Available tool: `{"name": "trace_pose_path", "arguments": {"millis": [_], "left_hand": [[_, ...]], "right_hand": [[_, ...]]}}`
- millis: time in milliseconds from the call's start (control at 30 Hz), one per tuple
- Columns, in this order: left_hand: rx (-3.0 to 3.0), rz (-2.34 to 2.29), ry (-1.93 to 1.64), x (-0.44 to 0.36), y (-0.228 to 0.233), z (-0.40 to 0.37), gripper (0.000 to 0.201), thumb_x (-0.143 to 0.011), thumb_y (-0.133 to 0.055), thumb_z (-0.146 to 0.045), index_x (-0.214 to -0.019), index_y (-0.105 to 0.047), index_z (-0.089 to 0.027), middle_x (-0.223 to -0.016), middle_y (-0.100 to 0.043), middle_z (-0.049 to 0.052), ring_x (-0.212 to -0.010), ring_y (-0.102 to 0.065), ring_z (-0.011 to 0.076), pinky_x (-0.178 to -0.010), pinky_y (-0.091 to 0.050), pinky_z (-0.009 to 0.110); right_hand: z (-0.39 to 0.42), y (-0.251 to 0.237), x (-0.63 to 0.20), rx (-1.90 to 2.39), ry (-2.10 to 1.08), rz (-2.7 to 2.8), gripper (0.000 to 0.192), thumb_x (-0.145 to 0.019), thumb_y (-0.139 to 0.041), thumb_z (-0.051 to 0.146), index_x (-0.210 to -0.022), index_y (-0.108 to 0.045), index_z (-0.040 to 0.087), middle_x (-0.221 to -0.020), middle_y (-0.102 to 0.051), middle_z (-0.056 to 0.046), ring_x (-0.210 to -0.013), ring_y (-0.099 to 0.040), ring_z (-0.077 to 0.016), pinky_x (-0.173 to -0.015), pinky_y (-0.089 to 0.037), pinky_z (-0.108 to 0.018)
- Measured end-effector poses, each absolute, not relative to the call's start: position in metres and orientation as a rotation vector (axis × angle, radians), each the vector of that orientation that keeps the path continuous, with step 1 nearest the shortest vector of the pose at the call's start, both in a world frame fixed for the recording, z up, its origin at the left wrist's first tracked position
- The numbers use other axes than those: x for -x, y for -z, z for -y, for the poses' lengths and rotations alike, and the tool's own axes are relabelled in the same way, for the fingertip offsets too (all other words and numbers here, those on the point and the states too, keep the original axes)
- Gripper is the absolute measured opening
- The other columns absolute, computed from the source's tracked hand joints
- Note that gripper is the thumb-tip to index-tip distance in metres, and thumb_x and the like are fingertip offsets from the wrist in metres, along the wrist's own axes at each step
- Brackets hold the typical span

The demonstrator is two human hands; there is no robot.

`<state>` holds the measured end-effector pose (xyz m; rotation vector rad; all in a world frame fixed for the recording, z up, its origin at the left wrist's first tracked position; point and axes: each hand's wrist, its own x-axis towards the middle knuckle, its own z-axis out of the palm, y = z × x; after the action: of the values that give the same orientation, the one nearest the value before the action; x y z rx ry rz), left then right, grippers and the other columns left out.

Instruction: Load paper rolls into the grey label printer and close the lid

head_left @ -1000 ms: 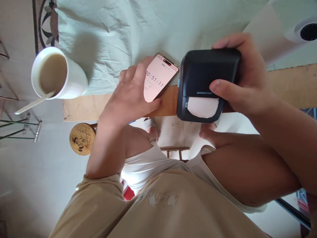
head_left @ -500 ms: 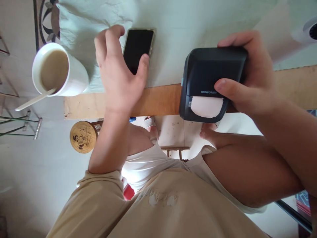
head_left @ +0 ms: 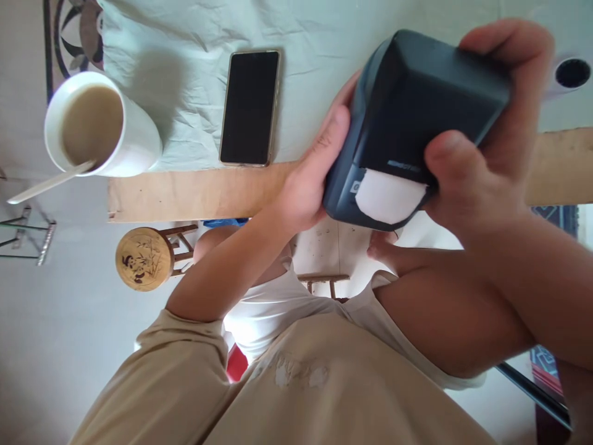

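A dark label printer (head_left: 430,105) is held between both hands, tilted, above the table's front edge. White label paper (head_left: 393,196) sticks out of its slot. My left hand (head_left: 315,167) is pressed along the printer's left side, thumb on the casing, its other fingers mostly hidden behind. My right hand (head_left: 495,136) grips the right side, with the thumb on the front near the paper and fingers round the far edge. To the left of the printer a phone (head_left: 250,108) with a dark screen lies on the pale green cloth.
At the left stands a white cup (head_left: 139,142) of brownish drink, a spoon (head_left: 50,182) leaning out of it. The wooden table edge (head_left: 199,194) runs across in front of me. A round stool (head_left: 144,258) is below. Part of a white object (head_left: 563,77) shows at the right.
My left hand has left the phone and moved right onto the printer's left side. The printer has been raised and tilted in my right hand. The phone stays on the cloth.
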<state>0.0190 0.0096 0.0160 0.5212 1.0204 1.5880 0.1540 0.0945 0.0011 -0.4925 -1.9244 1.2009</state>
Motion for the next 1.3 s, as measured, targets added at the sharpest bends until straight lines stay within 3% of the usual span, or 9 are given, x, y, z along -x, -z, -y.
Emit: {"name": "trace_pose_path", "arguments": {"millis": [167, 400, 567, 667, 767, 867, 1033, 1167, 1300], "left_hand": [[-0.439, -0.742, -1.4, -0.004, 0.001, -0.006, 0.044, -0.099, -0.036, -0.048, -0.098, -0.067, -0.016, -0.091, -0.074, 0.002, -0.098, -0.072, 0.0189, -0.085, -0.059, 0.028], [-0.364, -0.754, -1.452, -0.004, 0.01, -0.004, 0.036, -0.093, -0.053, -0.048, -0.086, -0.065, -0.015, -0.071, -0.065, 0.001, -0.064, -0.062, 0.0087, -0.061, -0.052, 0.019], [-0.339, -0.768, -1.462, -0.002, 0.014, -0.003, 0.034, -0.093, -0.054, -0.047, -0.086, -0.066, -0.015, -0.072, -0.065, 0.0, -0.065, -0.061, 0.0088, -0.063, -0.051, 0.021], [-0.361, -0.719, -1.409, -0.001, 0.011, -0.003, 0.042, -0.09, -0.054, -0.056, -0.094, -0.069, -0.017, -0.077, -0.069, 0.001, -0.067, -0.063, 0.0108, -0.067, -0.052, 0.024], [-0.444, -0.689, -1.36, -0.003, 0.005, -0.002, 0.052, -0.09, -0.049, -0.062, -0.103, -0.069, -0.016, -0.092, -0.072, 0.004, -0.077, -0.065, 0.0134, -0.082, -0.055, 0.029], [-0.507, -0.772, -1.366, -0.004, 0.003, 0.0, 0.042, -0.091, -0.055, -0.053, -0.104, -0.067, -0.016, -0.096, -0.069, 0.005, -0.085, -0.064, 0.0134, -0.089, -0.053, 0.03], [-0.512, -0.866, -1.392, -0.007, 0.005, 0.002, 0.031, -0.088, -0.063, -0.048, -0.099, -0.065, -0.02, -0.092, -0.066, 0.002, -0.083, -0.063, 0.0123, -0.075, -0.052, 0.025], [-0.504, -0.915, -1.423, -0.012, 0.0, 0.002, 0.027, -0.087, -0.063, -0.048, -0.095, -0.064, -0.021, -0.085, -0.064, -0.001, -0.075, -0.061, 0.0094, -0.067, -0.048, 0.021], [-0.508, -0.943, -1.458, -0.016, -0.004, 0.002, 0.024, -0.088, -0.064, -0.042, -0.089, -0.062, -0.018, -0.079, -0.059, -0.002, -0.071, -0.056, 0.0053, -0.065, -0.047, 0.017]], "right_hand": [[-0.098, -0.005, -0.159, 0.641, -0.719, 2.316, 0.055, -0.09, -0.047, 0.06, -0.129, -0.042, 0.021, -0.124, -0.048, -0.008, -0.115, -0.053, -0.0184, -0.103, -0.048, -0.041], [-0.109, 0.0, -0.169, 0.382, -0.838, 2.331, 0.074, -0.077, -0.069, 0.048, -0.14, -0.036, 0.028, -0.131, -0.045, -0.009, -0.115, -0.052, -0.0195, -0.099, -0.048, -0.038], [-0.105, -0.002, -0.168, 0.401, -0.958, 2.331, 0.08, -0.072, -0.073, 0.044, -0.141, -0.033, 0.036, -0.133, -0.045, -0.007, -0.121, -0.051, -0.0227, -0.106, -0.046, -0.043], [-0.103, -0.009, -0.17, 0.459, -0.797, 2.309, 0.077, -0.07, -0.074, 0.05, -0.137, -0.04, 0.032, -0.131, -0.046, -0.008, -0.122, -0.05, -0.0246, -0.096, -0.049, -0.041], [-0.102, -0.02, -0.173, 0.582, -0.516, 2.143, 0.067, -0.071, -0.069, 0.065, -0.122, -0.054, 0.024, -0.12, -0.051, -0.01, -0.097, -0.056, -0.0179, -0.074, -0.046, -0.033], [-0.103, -0.031, -0.173, 0.747, -0.426, 1.944, 0.044, -0.085, -0.059, 0.059, -0.102, -0.055, 0.018, -0.109, -0.055, -0.008, -0.064, -0.048, -0.0045, -0.059, -0.041, -0.028], [-0.103, -0.035, -0.172, 0.718, -0.427, 1.882, 0.031, -0.089, -0.058, 0.043, -0.076, -0.047, 0.017, -0.084, -0.052, -0.005, -0.064, -0.058, -0.0084, -0.063, -0.05, -0.03], [-0.094, -0.04, -0.169, 0.868, -0.158, 2.363, 0.016, -0.085, -0.062, 0.035, -0.089, -0.066, 0.02, -0.078, -0.065, -0.001, -0.066, -0.057, -0.0111, -0.058, -0.037, -0.028], [-0.088, -0.044, -0.166, 0.914, -0.039, 2.624, 0.021, -0.085, -0.06, 0.039, -0.099, -0.071, 0.027, -0.107, -0.068, 0.005, -0.079, -0.061, -0.013, -0.057, -0.031, -0.026]]}}
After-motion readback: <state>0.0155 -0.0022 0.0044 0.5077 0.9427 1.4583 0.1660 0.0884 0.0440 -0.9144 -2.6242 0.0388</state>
